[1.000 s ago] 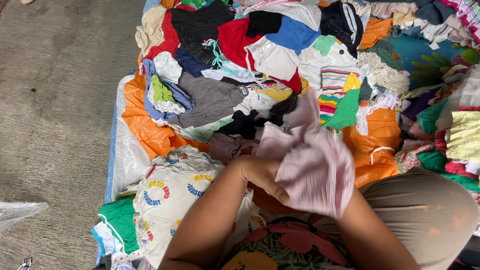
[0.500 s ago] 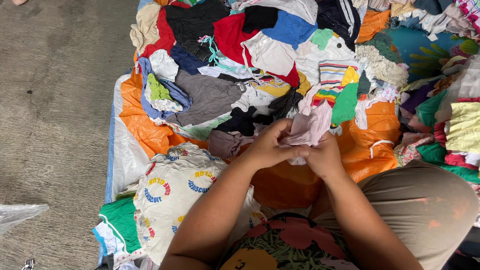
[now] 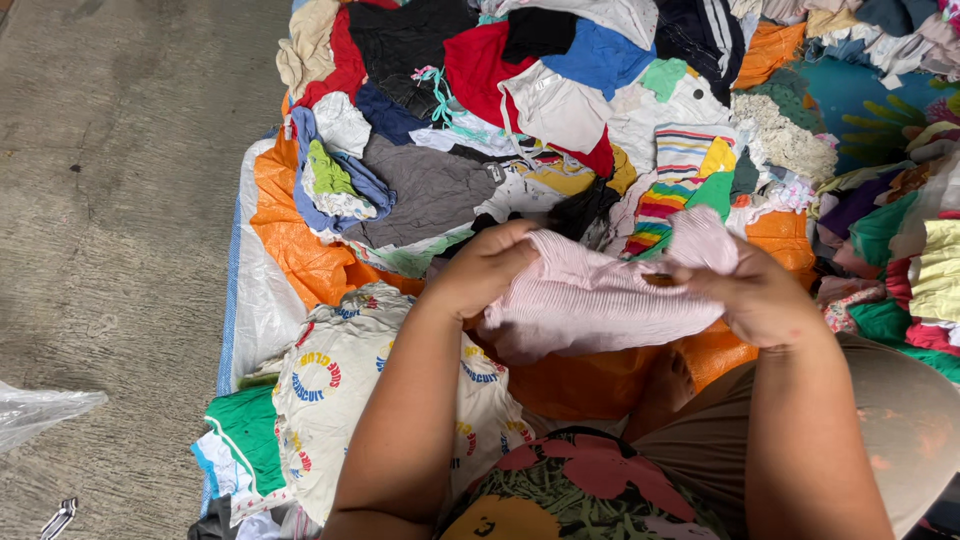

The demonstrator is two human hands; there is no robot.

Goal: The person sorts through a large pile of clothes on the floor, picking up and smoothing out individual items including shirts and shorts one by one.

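Both of my hands hold a pale pink ribbed garment [image 3: 600, 295] stretched out between them, just above my lap. My left hand [image 3: 485, 265] grips its left edge and my right hand [image 3: 755, 295] grips its right edge, with a fold of the cloth over the fingers. Under the garment lies an orange plastic sheet [image 3: 300, 250]. A cream shirt with round coloured prints [image 3: 340, 385] lies by my left forearm, on top of a green and white piece [image 3: 245, 445].
A big heap of mixed clothes [image 3: 560, 110] covers the sheet ahead: red, blue, black, grey and a rainbow-striped piece [image 3: 670, 190]. More folded clothes [image 3: 910, 270] pile up at the right. Bare concrete floor [image 3: 110, 230] runs along the left, with a clear plastic bag [image 3: 40, 410].
My hands came together with the pink garment bunched up, then moved apart, spreading it out sideways between them.
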